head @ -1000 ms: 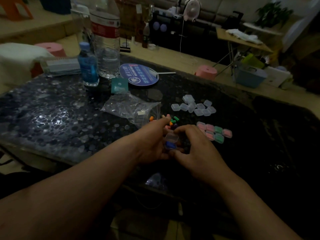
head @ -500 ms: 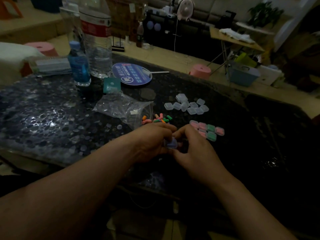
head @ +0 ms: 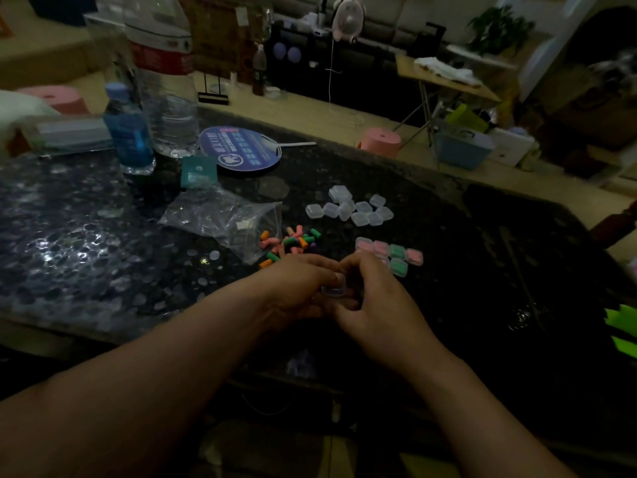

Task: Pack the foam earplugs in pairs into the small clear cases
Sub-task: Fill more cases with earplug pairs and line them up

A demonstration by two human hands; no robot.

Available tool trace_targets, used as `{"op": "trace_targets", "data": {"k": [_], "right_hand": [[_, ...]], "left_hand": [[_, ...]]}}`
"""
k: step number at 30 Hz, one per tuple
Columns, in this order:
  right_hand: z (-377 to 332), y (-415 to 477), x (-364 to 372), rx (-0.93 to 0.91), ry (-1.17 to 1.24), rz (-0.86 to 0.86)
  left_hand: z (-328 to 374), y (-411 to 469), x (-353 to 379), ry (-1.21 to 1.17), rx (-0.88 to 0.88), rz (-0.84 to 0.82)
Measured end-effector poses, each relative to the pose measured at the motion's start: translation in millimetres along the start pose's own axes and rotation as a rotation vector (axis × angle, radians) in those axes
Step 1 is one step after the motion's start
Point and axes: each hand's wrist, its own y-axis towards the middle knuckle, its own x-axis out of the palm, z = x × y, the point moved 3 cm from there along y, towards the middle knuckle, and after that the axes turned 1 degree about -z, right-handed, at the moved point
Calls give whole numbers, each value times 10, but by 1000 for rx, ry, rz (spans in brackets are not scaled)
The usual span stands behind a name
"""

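Observation:
My left hand [head: 296,291] and my right hand [head: 375,305] meet over the dark table and together pinch one small clear case [head: 333,290], its lid pressed down under their fingertips; the earplugs inside are hidden. Just beyond my left hand lies a heap of loose foam earplugs [head: 291,242] in pink, orange, green and purple. Several empty clear cases [head: 350,210] lie farther back. To the right of my hands sits a cluster of filled cases [head: 393,253] showing pink and green.
A crumpled clear plastic bag [head: 224,215] lies left of the earplugs. Behind it stand a blue bottle [head: 128,132], a large water bottle [head: 165,81], a teal card [head: 199,171] and a round blue fan [head: 240,151]. The table's [head: 517,270] near edge runs under my forearms.
The case was open with blue earplugs showing between my hands; now its lid is down under my fingertips. The camera has tilted, so everything sits slightly higher and closer.

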Motion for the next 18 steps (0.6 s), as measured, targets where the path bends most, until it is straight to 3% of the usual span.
{"op": "trace_targets", "data": {"k": [11,18], "right_hand": [[136,-107,-180,153,-117,199],[243,-137,-289,250,-43,203]], "left_hand": [[-17,64,420,40,56,85],[-53,174,559,65,36,85]]}}
